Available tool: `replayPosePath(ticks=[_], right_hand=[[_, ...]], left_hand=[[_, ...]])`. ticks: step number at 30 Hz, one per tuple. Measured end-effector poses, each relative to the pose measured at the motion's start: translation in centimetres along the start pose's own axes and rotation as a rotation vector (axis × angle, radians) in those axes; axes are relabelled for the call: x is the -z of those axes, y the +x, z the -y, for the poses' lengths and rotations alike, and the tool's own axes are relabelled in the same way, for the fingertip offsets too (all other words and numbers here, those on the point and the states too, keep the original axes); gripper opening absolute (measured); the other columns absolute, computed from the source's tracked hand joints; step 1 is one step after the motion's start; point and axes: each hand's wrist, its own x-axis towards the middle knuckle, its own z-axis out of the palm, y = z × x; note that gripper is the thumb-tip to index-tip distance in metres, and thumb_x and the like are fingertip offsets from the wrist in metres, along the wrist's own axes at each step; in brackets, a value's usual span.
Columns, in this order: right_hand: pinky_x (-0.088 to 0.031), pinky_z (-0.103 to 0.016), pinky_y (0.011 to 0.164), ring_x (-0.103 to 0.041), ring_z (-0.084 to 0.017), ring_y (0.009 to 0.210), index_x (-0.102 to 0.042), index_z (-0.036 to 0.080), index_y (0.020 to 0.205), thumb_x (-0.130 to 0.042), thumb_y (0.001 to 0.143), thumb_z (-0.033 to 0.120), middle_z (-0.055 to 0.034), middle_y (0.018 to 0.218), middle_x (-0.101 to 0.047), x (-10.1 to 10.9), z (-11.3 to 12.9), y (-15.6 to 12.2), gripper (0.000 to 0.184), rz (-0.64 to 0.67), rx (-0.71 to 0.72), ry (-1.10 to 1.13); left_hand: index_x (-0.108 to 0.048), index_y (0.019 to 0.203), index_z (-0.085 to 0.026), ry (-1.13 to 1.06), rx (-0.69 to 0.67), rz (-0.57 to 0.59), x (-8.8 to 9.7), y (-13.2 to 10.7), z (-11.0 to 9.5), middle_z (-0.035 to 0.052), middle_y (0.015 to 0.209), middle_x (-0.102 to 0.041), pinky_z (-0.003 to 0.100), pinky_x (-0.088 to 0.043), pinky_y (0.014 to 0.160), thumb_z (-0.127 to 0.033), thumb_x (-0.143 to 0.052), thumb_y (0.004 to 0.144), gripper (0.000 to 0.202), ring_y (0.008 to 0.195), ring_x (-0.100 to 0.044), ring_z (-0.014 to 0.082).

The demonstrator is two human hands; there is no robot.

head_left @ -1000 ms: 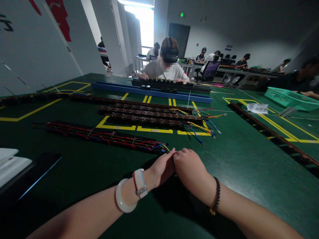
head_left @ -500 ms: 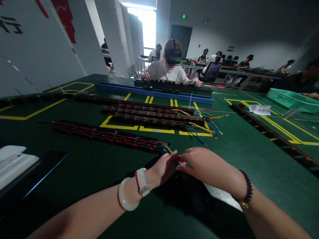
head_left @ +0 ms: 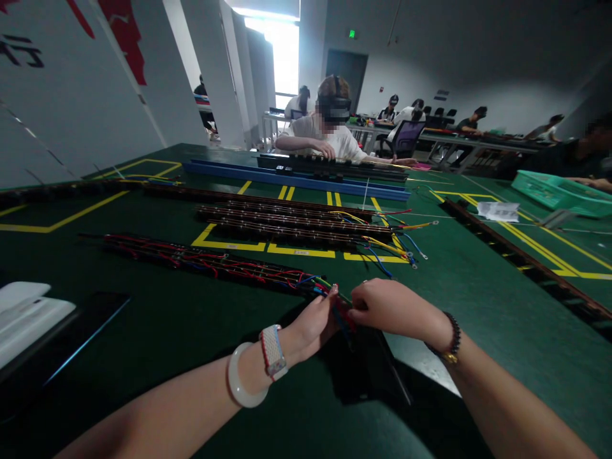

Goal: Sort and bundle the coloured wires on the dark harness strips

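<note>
A long dark strip (head_left: 215, 262) wound with red and blue wires lies across the green table (head_left: 167, 338) in front of me. From its right end a bundle of coloured wires (head_left: 342, 313) runs down between my hands. My left hand (head_left: 315, 322) is closed around this bundle, thumb on top. Close beside it, my right hand (head_left: 394, 309) has its fingers curled down at the wires; the fingertips are partly hidden, and what they pinch is not plain. Below my hands lies a black flat object (head_left: 377, 376), dim in shadow.
Several dark strips with yellow and blue lug-ended wires (head_left: 287, 223) lie farther back, before a blue channel (head_left: 296, 180). At right are another long strip (head_left: 521, 255), a white paper (head_left: 498, 210) and a green basket (head_left: 559, 191). A person (head_left: 329, 121) sits opposite.
My right hand has drawn slightly apart from my left, its fingers more curled, and more red and blue wire shows between them. The person opposite has moved one hand inward along a dark strip.
</note>
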Motion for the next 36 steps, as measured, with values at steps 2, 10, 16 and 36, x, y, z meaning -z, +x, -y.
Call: replayPosePath(ticks=[2, 10, 16, 36], right_hand=[[-0.029, -0.023, 0.049, -0.056, -0.013, 0.060, -0.068, 0.019, 0.076, -0.048, 0.086, 0.037, -0.0036, 0.073, -0.067, 0.3, -1.0, 0.2, 0.029, 0.012, -0.005, 0.063], [-0.036, -0.025, 0.057, -0.061, -0.018, 0.073, -0.070, 0.020, 0.084, -0.051, 0.086, 0.042, -0.0066, 0.081, -0.069, -0.9, -4.0, 1.9, 0.028, -0.107, -0.228, -0.017], [-0.040, -0.026, 0.058, -0.064, -0.021, 0.076, -0.069, 0.019, 0.087, -0.049, 0.090, 0.038, -0.0088, 0.083, -0.069, -2.7, -4.2, 3.7, 0.028, -0.325, -0.320, -0.143], [-0.040, -0.032, 0.077, -0.060, -0.022, 0.085, -0.063, 0.015, 0.084, -0.056, 0.087, 0.028, -0.0090, 0.088, -0.067, -3.5, -4.9, 5.2, 0.014, -0.468, -0.123, -0.225]], left_hand=[[-0.055, 0.078, -0.015, -0.009, -0.006, 0.012, -0.1, -0.1, 0.0, 0.0034, 0.073, -0.066, 0.031, -0.048, 0.078, -0.030, -0.050, 0.089, 0.020, 0.070, -0.063, 0.0140], [-0.049, 0.074, -0.016, 0.010, 0.021, -0.029, 0.0, -0.1, 0.1, -0.0015, 0.062, -0.054, 0.027, -0.046, 0.071, -0.037, -0.045, 0.090, 0.026, 0.059, -0.056, 0.0109], [-0.043, 0.067, -0.017, 0.022, 0.056, 0.013, -0.1, -0.6, -0.3, -0.0034, 0.057, -0.044, 0.024, -0.043, 0.067, -0.037, -0.036, 0.093, 0.034, 0.054, -0.048, 0.0089], [-0.047, 0.069, -0.017, 0.034, 0.076, 0.004, -0.4, -0.5, -0.6, -0.0013, 0.057, -0.051, 0.025, -0.043, 0.067, -0.035, -0.037, 0.093, 0.033, 0.056, -0.053, 0.0107]])
